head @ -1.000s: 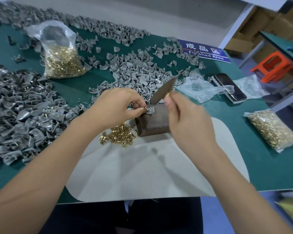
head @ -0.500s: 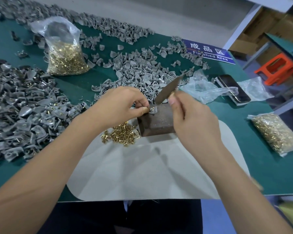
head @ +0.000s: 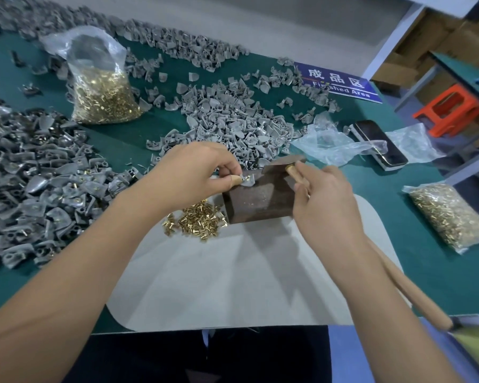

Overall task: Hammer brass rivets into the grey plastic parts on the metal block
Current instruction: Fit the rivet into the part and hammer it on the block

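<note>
Two hands over the metal block (head: 260, 200): left hand (head: 194, 172) pinching a grey part (head: 246, 181), right hand (head: 327, 200) gripping the hammer (head: 284, 166).

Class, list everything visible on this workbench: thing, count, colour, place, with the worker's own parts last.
metal block: one, brown, centre
grey plastic part: one, on block
hammer: one, wooden handle, over block
loose brass rivets: many, left of block
rivet bags: two, far left and right
grey parts piles: many, left and behind
phone: one, black, right
blue sign: one, far
orange stool: one, beyond bench
left hand: pinches part
right hand: grips hammer
</note>
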Tool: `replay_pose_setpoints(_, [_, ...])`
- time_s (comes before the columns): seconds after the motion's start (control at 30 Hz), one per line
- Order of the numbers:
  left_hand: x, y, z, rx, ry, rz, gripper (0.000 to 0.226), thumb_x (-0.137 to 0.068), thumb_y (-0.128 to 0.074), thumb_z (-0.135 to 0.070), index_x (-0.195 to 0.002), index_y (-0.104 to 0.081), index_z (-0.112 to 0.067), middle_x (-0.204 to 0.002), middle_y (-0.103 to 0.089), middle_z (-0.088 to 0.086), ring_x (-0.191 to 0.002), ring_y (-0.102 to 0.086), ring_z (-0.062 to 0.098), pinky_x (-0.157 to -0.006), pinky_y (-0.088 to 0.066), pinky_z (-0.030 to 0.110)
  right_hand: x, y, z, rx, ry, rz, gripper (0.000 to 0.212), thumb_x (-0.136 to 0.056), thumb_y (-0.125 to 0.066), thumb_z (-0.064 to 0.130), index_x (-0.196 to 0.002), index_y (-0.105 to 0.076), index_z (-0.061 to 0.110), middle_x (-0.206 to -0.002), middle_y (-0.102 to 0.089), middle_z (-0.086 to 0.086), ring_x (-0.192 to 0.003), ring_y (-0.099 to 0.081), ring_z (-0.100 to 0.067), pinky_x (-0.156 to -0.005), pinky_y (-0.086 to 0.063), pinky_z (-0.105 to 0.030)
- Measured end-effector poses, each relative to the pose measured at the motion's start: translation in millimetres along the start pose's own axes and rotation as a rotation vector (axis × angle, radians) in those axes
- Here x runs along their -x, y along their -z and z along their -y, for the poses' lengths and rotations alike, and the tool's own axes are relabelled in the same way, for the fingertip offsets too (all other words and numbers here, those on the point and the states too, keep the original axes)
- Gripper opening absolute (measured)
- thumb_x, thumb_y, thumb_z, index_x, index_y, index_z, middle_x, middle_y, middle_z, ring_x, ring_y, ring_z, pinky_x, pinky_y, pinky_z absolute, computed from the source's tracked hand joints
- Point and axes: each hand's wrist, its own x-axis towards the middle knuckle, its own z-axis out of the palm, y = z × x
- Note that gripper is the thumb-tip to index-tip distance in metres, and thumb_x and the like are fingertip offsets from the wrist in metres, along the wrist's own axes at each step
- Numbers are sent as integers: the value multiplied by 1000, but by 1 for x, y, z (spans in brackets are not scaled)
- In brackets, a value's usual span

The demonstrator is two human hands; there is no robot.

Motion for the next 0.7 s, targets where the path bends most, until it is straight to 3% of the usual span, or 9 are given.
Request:
replay_pose_setpoints(0.1, [0,0,0,5,4,2,12,-93,-64,-45,-99,-71,-37,-87,-60,-21,-83,-51,-8,-68,-42,27,6,-6,3,-18,-37,-37,30,-94,-52,12,-119,-67,22,-102,-45,-6,-84,-46,-26,-69,-35,-33])
replay_pose_setpoints(0.33, [0,-1,1,14,-5,-10,10,-92,-65,-43,-97,-71,-36,-85,-61,-20,-77,-49,-9,-63,-37,22,14,-12,20,-56,-93,-67,41,-94,-47,10,-130,-65,18,-113,-47,-11,-100,-55,-37,-86,-47,-42])
replay_pose_setpoints(0.47, [1,1,1,23,0,-11,7,-91,-66,-42,-94,-70,-37,-82,-60,-20,-78,-51,-9,-62,-37,22,21,-19,25,62,-120,-54,40,-97,-45,11,-133,-59,21,-115,-46,-10,-112,-44,-34,-77,-38,-37])
replay_pose_setpoints(0.7, [4,3,-2,60,-12,-20,3,-87,-68,-33,-87,-65,-35,-82,-60,-18,-80,-53,-6,-65,-41,23,23,-20,24,114,-102,-139,34,-99,-50,23,-130,-63,27,-114,-54,-8,-111,-45,-33,-92,-36,-43])
